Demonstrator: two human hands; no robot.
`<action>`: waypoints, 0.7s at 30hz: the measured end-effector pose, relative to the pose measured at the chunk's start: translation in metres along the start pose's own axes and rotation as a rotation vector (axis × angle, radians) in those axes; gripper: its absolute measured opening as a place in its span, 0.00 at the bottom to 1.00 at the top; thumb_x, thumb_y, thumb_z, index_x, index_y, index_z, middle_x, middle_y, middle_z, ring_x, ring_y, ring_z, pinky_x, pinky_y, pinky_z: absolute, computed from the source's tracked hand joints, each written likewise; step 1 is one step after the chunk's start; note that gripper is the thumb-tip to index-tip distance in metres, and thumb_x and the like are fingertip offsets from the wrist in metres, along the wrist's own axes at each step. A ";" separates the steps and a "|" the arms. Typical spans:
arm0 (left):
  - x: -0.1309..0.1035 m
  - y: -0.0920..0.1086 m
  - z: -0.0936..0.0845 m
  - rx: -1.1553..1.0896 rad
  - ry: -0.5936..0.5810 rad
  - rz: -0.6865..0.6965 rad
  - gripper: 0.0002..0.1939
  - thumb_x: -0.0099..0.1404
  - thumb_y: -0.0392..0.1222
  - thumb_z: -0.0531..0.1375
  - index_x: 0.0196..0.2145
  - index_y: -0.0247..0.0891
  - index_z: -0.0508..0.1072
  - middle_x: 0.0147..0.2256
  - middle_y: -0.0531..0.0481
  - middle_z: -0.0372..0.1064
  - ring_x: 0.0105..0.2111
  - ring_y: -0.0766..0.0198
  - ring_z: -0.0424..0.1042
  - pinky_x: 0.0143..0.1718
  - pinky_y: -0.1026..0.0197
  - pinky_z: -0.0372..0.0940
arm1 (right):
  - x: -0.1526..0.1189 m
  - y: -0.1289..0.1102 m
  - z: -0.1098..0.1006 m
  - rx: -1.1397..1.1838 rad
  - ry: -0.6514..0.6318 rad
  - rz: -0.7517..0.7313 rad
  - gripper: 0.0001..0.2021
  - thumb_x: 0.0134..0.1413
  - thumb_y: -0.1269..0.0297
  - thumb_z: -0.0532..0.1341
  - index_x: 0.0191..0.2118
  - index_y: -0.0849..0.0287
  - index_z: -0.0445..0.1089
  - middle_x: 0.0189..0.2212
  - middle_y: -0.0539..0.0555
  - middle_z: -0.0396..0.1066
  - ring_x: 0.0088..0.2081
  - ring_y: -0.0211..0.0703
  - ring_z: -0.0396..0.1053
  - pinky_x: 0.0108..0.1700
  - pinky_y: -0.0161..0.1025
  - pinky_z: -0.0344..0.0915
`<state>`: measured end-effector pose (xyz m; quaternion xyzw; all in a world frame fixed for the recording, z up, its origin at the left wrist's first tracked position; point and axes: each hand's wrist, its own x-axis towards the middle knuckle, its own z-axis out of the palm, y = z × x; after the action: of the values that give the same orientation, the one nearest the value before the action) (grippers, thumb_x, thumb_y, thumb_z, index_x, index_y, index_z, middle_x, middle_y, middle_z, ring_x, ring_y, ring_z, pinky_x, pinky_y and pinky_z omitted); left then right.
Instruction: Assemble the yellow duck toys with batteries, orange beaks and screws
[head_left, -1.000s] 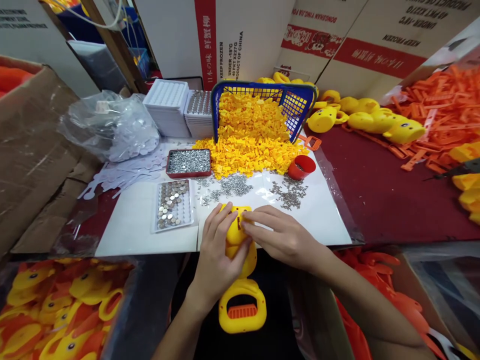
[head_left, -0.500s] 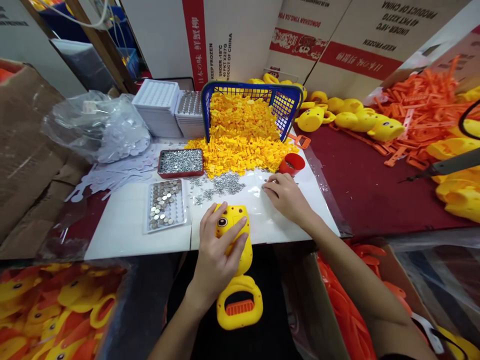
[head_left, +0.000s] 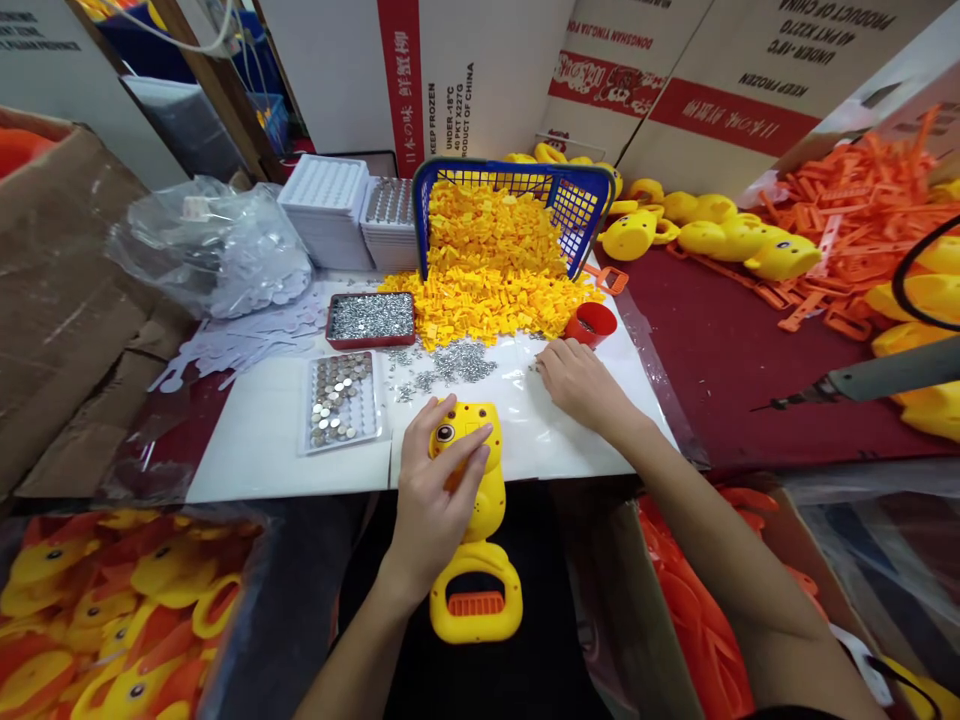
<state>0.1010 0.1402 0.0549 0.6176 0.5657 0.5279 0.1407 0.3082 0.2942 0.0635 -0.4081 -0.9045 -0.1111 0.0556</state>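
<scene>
My left hand [head_left: 439,490] is closed around the head of a yellow plastic duck toy [head_left: 489,500], pinning it at the table's front edge. The toy has a printed eye and small holes, and its loop handle [head_left: 476,625] with an orange ribbed trigger hangs over my lap. On the white table top, my right hand [head_left: 577,375] has its fingers bent together just in front of a red cup [head_left: 591,323]. Small metal bits show at those fingertips; whether one is pinched is hidden. A scatter of tiny screws [head_left: 463,362] lies to its left.
Yellow plastic parts [head_left: 495,300] spill from a blue basket [head_left: 589,215]. Left of them are a red tray of small metal parts [head_left: 371,320] and a white tray of round metal discs [head_left: 337,405]. A power screwdriver [head_left: 862,385] hangs at right. Boxes of toy parts flank my lap.
The fingers of my right hand have drawn closer together beside the red cup. My left hand keeps its hold on the duck toy. The whole view has shifted slightly.
</scene>
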 end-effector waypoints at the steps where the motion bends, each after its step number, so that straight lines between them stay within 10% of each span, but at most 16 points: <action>1: 0.000 0.000 0.000 0.001 -0.001 0.001 0.12 0.71 0.37 0.61 0.49 0.47 0.79 0.58 0.45 0.67 0.63 0.52 0.65 0.63 0.43 0.66 | -0.002 0.001 0.001 0.008 0.004 0.008 0.14 0.70 0.68 0.50 0.42 0.67 0.73 0.38 0.65 0.72 0.39 0.54 0.62 0.41 0.45 0.56; 21: 0.000 0.007 -0.001 0.006 0.037 -0.014 0.10 0.69 0.37 0.63 0.46 0.45 0.81 0.58 0.45 0.68 0.63 0.49 0.66 0.62 0.41 0.67 | -0.007 0.002 -0.011 0.535 0.155 0.253 0.09 0.67 0.66 0.50 0.38 0.59 0.65 0.36 0.60 0.71 0.38 0.48 0.67 0.41 0.45 0.65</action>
<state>0.1038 0.1372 0.0605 0.6041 0.5741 0.5367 0.1320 0.3144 0.2882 0.0734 -0.4786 -0.8367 0.1083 0.2432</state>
